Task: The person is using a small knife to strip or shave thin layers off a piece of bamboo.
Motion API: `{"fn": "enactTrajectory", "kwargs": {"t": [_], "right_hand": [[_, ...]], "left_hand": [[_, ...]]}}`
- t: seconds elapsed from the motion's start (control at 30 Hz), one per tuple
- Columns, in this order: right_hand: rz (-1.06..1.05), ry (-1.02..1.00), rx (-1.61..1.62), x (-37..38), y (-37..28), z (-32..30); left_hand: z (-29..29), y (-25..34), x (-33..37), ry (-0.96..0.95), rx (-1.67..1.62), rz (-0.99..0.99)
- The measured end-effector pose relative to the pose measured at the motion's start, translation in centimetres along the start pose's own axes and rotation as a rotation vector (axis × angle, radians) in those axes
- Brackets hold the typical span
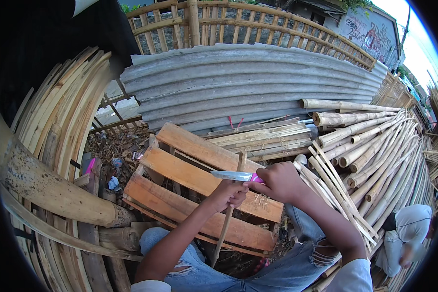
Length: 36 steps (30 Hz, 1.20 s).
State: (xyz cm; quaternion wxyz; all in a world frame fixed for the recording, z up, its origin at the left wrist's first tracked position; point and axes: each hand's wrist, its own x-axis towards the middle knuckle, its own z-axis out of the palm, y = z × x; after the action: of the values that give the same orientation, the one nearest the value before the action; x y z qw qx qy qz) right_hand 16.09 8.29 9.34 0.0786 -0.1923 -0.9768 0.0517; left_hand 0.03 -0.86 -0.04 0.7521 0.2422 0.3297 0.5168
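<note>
In front of my knees, my left hand [227, 194] is closed around a narrow bamboo strip [222, 235], which stands tilted with its lower end between my legs. My right hand [282, 181] grips a knife [231, 175] by its pink and white handle. The blade points left and lies across the strip's upper part, just above my left fingers. Whether the edge bites into the strip cannot be made out. Both hands are over a low slatted wooden bench [182, 169].
Bamboo poles [374, 146] are heaped at the right, with thin split strips [343, 194] on their near side. A thick bamboo pole [58, 182] juts in from the left beside stacked slats [65, 104]. Corrugated sheeting [258, 75] stands behind. Another person [406, 233] crouches at far right.
</note>
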Motion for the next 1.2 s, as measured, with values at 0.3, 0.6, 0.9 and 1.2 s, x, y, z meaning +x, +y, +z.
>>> {"fn": "enactTrajectory", "kwargs": {"t": [0.3, 0.6, 0.9, 1.2], "right_hand": [[0.042, 0.025, -0.003, 1.0, 0.7, 0.3], [0.071, -0.099, -0.01, 1.2, -0.1, -0.7], [0.645, 0.443, -0.048, -0.4, 13.7, -4.9], [0.128, 0.217, 0.302, -1.1, 5.4, -1.6]], "left_hand": [[-1.2, 0.1, 1.1, -0.243, -0.096, -0.023], [-1.7, -0.7, 1.4, -0.297, -0.183, -0.08], [0.8, -0.4, 1.6, -0.311, -0.118, -0.004], [1.5, -0.2, 0.2, 0.076, 0.058, 0.107]]}}
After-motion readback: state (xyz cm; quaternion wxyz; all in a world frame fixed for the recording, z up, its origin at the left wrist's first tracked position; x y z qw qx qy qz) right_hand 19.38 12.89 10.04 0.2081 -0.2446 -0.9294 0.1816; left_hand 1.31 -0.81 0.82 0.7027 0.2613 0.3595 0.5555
